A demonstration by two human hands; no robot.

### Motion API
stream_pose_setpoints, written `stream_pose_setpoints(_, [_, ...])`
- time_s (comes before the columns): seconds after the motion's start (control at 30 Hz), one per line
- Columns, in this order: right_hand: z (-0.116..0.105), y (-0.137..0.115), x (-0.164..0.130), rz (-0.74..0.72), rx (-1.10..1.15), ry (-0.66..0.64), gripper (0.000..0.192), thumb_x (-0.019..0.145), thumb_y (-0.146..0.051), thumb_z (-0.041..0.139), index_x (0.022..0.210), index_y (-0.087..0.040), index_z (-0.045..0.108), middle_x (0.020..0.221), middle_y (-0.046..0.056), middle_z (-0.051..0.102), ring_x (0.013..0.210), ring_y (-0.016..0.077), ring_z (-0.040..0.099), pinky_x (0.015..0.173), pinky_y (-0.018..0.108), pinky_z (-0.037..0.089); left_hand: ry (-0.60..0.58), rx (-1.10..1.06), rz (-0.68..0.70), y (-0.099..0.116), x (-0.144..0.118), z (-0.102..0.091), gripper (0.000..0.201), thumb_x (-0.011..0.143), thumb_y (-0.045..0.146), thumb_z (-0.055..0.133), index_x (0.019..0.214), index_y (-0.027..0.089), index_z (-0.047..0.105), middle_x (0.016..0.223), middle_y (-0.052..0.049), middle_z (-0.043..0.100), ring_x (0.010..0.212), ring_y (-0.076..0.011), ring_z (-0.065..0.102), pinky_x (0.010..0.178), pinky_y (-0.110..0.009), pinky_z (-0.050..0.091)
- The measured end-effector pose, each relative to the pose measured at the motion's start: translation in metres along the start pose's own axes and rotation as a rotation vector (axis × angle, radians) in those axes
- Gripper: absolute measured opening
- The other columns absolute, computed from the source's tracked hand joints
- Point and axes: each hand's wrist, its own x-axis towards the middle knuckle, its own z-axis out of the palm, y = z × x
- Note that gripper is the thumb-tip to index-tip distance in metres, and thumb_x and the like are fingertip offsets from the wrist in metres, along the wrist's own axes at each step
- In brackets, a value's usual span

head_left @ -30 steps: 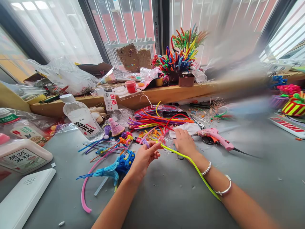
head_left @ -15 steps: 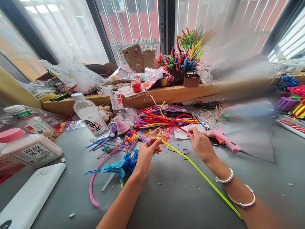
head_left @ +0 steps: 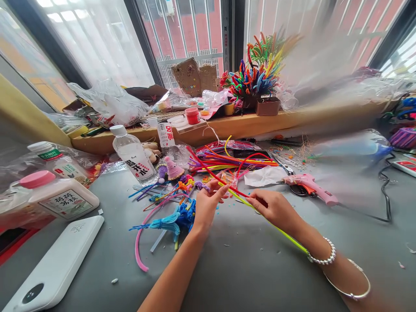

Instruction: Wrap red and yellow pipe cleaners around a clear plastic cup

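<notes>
Fingers of my left hand (head_left: pixel 208 203) pinch one end of a long neon-yellow fuzzy pipe cleaner (head_left: pixel 286 235), and my right hand (head_left: pixel 274 208) closes around it alongside a thin red pipe cleaner (head_left: pixel 224 182). I judge the work barely begun: both stems look straight and unshaped, the pink glue gun (head_left: pixel 308 187) lies untouched.

Grey tabletop (head_left: pixel 247 268), wooden sill (head_left: pixel 260 123), barred windows (head_left: pixel 191 30), sheer curtains (head_left: pixel 97 43), bright daylight.

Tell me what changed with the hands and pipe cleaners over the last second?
The right hand drew back from the pile toward the person, now pinching a red pipe cleaner along with the yellow-green one. The left hand stayed put, gripping the yellow-green end. Glue gun and bottle stayed put.
</notes>
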Motion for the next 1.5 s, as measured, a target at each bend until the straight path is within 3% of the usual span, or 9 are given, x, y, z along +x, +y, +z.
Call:
stream_pose_setpoints(0.5, [-0.014,0.012,0.006,-0.061,-0.065,-0.263,0.034,0.086,-0.037,0.038,0.069,-0.016,0.059,0.066,0.003,0.06,0.06,0.012,0.049,0.057,0.023,0.033,0.062,-0.028,0.017,-0.003,0.001,-0.001,0.031,0.065,0.042,0.064,0.081,0.016,0.058,0.051,0.005,0.054,0.046,-0.0075,0.053,0.048,-0.017,0.04])
stream_pose_setpoints(0.67, [-0.018,0.01,0.005,-0.004,-0.04,-0.311,0.034,0.086,-0.037,0.037,0.071,-0.017,0.06,0.068,0.003,0.063,0.061,0.0129,0.051,0.057,0.024,0.036,0.074,-0.008,0.055,-0.006,0.001,-0.003,0.029,0.065,0.042,0.063,0.079,0.016,0.058,0.052,0.005,0.053,0.046,-0.0075,0.053,0.048,-0.018,0.041])
stream_pose_setpoints(0.77, [-0.015,0.007,0.005,0.026,0.042,-0.253,0.032,0.084,-0.042,0.04,0.087,-0.018,0.061,0.084,0.004,0.065,0.073,0.0157,0.056,0.065,0.026,0.041,0.087,0.014,0.082,-0.007,0.001,-0.003,0.029,0.067,0.041,0.062,0.08,0.017,0.057,0.055,0.005,0.055,0.047,-0.0076,0.054,0.049,-0.018,0.042])
stream_pose_setpoints(0.87, [-0.004,0.001,0.002,0.019,0.108,-0.116,0.042,0.078,-0.046,0.049,0.109,-0.017,0.051,0.103,0.009,0.061,0.089,0.0188,0.057,0.076,0.03,0.043,0.098,0.035,0.121,-0.006,-0.001,-0.001,0.028,0.068,0.041,0.061,0.082,0.017,0.057,0.059,0.005,0.055,0.048,-0.0075,0.054,0.049,-0.018,0.042])
stream_pose_setpoints(0.93, [0.005,-0.004,0.0,0.007,0.113,-0.045,0.045,0.076,-0.043,0.054,0.112,-0.017,0.047,0.105,0.01,0.06,0.091,0.02,0.057,0.079,0.033,0.044,0.098,0.048,0.131,-0.004,-0.002,0.001,0.027,0.069,0.04,0.061,0.082,0.017,0.057,0.059,0.005,0.055,0.048,-0.0074,0.054,0.049,-0.018,0.041])
stream_pose_setpoints(1.07, [0.012,-0.009,-0.002,0.046,0.182,-0.06,0.026,0.081,-0.029,0.048,0.105,-0.019,0.049,0.089,0.006,0.064,0.079,0.0173,0.059,0.071,0.031,0.046,0.08,0.042,0.124,-0.001,-0.004,0.004,0.026,0.07,0.04,0.06,0.081,0.016,0.056,0.06,0.004,0.056,0.048,-0.0072,0.055,0.049,-0.018,0.042])
stream_pose_setpoints(1.27, [0.001,-0.005,0.002,0.118,0.297,-0.158,0.016,0.084,-0.024,0.04,0.091,-0.018,0.052,0.077,0.001,0.064,0.058,0.01,0.053,0.059,0.024,0.041,0.052,-0.037,0.092,0.002,-0.006,0.005,0.026,0.069,0.038,0.061,0.08,0.016,0.054,0.058,0.005,0.055,0.049,-0.0093,0.058,0.052,-0.019,0.046])
stream_pose_setpoints(1.37, [-0.003,-0.004,0.004,0.087,0.216,-0.14,0.019,0.084,-0.023,0.038,0.078,-0.018,0.055,0.073,0.0,0.062,0.058,0.0097,0.048,0.057,0.023,0.035,0.043,-0.074,0.066,0.004,-0.007,0.005,0.027,0.068,0.038,0.062,0.081,0.017,0.052,0.057,0.005,0.055,0.048,-0.0101,0.059,0.052,-0.02,0.047])
stream_pose_setpoints(1.5, [-0.003,-0.005,0.004,0.081,0.211,-0.141,0.019,0.085,-0.022,0.037,0.078,-0.018,0.054,0.073,-0.001,0.062,0.061,0.0101,0.047,0.059,0.023,0.033,0.049,-0.086,0.053,0.005,-0.007,0.005,0.027,0.07,0.042,0.058,0.079,0.018,0.05,0.057,0.004,0.058,0.048,-0.0116,0.061,0.051,-0.021,0.047])
